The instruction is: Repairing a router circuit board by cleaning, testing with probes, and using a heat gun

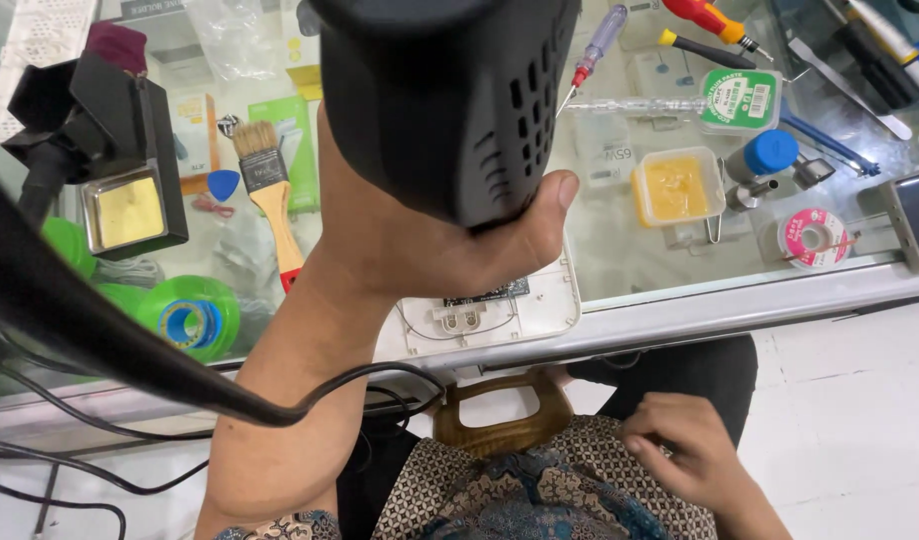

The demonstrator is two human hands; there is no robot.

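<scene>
My left hand (430,240) grips a black tool (440,90) with vent slots in its body, held above the glass counter. Its thick black cord (100,340) runs down to the left. Just under the hand lies an opened white plastic casing (540,300) with a small dark circuit board showing; the hand hides most of it. My right hand (685,445) rests low on my lap, fingers curled against a brown patterned garment (520,490). A wooden handle (500,410) sits between the lap and the counter edge.
On the glass counter (760,300) are a paintbrush (270,190), a black tool stand with a yellow sponge (120,170), a green tape roll (190,320), a tub of yellow paste (677,187), a blue-capped bottle (770,155), a pink spool (815,237) and screwdrivers (715,20).
</scene>
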